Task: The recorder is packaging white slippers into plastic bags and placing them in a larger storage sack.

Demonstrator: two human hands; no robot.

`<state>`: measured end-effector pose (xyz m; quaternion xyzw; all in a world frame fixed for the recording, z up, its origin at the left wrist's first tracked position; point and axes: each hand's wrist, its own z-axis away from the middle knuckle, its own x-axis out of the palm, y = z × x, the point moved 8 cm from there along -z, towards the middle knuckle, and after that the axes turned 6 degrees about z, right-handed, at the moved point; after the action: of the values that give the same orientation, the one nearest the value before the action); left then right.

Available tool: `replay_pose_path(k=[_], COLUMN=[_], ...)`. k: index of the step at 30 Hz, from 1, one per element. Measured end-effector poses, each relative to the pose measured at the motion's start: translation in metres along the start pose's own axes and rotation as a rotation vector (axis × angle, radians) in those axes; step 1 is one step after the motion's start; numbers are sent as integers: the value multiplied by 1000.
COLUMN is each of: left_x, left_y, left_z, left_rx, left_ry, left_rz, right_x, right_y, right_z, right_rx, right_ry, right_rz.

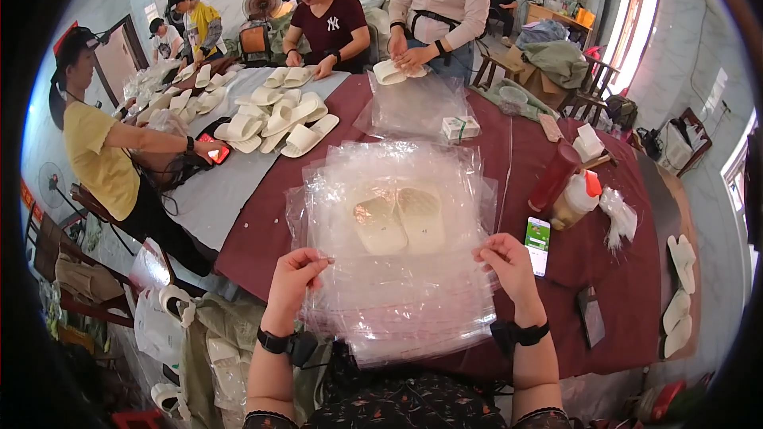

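A stack of clear plastic bags [401, 302] is spread on the dark red tabletop [620, 286] directly in front of the person. The left hand [292, 276] is closed in a pinch on the left edge of the top bag, and the right hand [509, 262] is pinched on its right edge. Both wrists are banded in black. A pair of cream slippers [400, 220] is seen lying side by side, soles up, toward the far end of the stack; whether the pair is inside the top bag or under several sheets cannot be told, since the layers blur its outline. How many bags are stacked cannot be made out either.

Just to the right of the right hand a phone [537, 245] with a lit screen is laid flat, and beyond it a red cylinder [554, 178] and a pale squeeze bottle [575, 200] with an orange tip are stood close together. A second heap of clear bags [413, 111] with a small white box [459, 128] on it is placed farther back. On the grey cloth [214, 191] to the left more cream slippers [278, 123] are piled. Other people are seated or standing round the far edge; their lower bodies are hidden by the tabletop, and the person's own forearms are cut off by the lower edge.
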<state>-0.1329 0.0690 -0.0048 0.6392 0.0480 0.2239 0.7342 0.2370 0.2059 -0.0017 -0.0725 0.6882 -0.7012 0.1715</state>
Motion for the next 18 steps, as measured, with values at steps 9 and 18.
replay_pose_path(k=[9, 18], left_x=[-4, 12], left_y=[-15, -9], left_z=[0, 30], left_rx=[500, 695], left_ry=[-99, -17], left_rz=[-217, -821], right_x=[0, 9], right_y=[22, 3], right_z=[0, 30], right_rx=[-323, -302], right_ry=[70, 84], right_rz=[44, 608])
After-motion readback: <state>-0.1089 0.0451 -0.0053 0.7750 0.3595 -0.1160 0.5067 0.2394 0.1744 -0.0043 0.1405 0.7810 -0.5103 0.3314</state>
